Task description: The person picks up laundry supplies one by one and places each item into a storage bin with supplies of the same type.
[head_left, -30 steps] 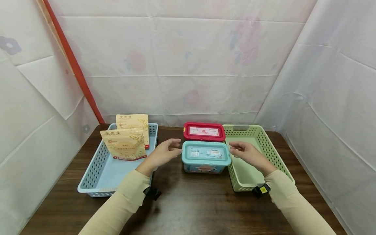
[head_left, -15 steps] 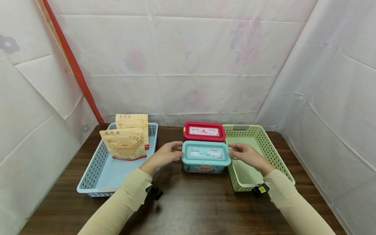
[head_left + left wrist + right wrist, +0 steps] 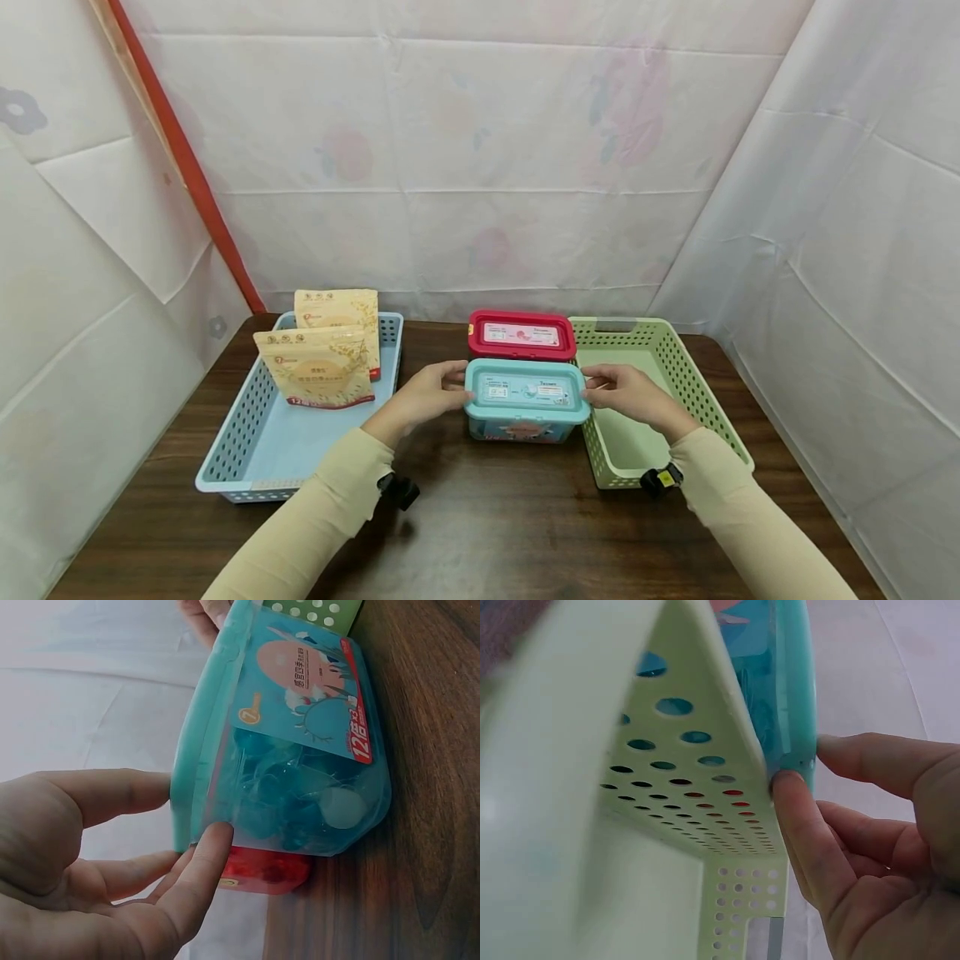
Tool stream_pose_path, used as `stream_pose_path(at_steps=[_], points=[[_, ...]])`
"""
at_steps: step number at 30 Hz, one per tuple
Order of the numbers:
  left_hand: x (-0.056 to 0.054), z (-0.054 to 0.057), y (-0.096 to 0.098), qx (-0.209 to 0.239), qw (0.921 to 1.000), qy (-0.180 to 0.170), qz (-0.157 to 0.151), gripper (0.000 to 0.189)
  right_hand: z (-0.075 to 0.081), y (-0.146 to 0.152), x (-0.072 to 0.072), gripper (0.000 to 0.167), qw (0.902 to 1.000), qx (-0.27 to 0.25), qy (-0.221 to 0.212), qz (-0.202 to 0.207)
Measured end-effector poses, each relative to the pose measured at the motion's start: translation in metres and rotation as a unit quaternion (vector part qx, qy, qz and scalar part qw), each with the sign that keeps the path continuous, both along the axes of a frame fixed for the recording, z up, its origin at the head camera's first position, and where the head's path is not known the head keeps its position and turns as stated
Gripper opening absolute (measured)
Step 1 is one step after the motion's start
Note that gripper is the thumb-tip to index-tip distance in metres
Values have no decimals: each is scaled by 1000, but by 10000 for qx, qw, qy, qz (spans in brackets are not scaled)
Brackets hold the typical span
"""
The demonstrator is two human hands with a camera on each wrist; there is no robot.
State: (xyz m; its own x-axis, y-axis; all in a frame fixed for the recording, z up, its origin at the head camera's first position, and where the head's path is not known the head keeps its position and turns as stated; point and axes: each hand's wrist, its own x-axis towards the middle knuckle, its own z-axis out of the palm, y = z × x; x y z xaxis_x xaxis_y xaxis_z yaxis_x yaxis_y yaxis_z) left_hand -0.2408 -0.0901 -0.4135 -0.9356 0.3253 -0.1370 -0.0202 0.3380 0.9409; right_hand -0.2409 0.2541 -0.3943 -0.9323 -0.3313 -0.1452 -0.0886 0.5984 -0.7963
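Note:
In the head view a teal plastic box of laundry pods (image 3: 528,408) sits on the dark table in front of a similar red box (image 3: 521,336). My left hand (image 3: 426,398) pinches the left end of its teal lid. At the opposite end, my right hand (image 3: 628,397) pinches the lid, close to the green basket's wall. The left wrist view shows glossy blue pods (image 3: 277,787) through the clear side, with thumb above the lid's edge and a fingertip (image 3: 219,836) under its rim. Another fingertip (image 3: 789,780) shows between lid and basket in the right wrist view.
A light green perforated basket (image 3: 701,387) stands right beside the boxes. On the left, a blue basket (image 3: 232,433) holds two upright cream-coloured pouches (image 3: 318,367). White patterned sheeting (image 3: 450,167) encloses the back and sides of the wooden table (image 3: 510,517).
My left hand has moved right to the teal box and now grips its lid. My right hand has closed in slightly on the other end. The box looks unmoved.

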Motion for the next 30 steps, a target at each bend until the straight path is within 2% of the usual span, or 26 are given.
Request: stream_pose_path(at_steps=[5,16,30], points=[[0,1,2,-239,9996,116,16,61,2,-1,-1,55,9998,204,26,10],[1,4,3,-344,9993,150,-30,63,3,-2,-3,55,9991,428,17,32],[7,6,-4,-626,9979,159,44,61,4,-10,1,57,9991,262,-23,341]])
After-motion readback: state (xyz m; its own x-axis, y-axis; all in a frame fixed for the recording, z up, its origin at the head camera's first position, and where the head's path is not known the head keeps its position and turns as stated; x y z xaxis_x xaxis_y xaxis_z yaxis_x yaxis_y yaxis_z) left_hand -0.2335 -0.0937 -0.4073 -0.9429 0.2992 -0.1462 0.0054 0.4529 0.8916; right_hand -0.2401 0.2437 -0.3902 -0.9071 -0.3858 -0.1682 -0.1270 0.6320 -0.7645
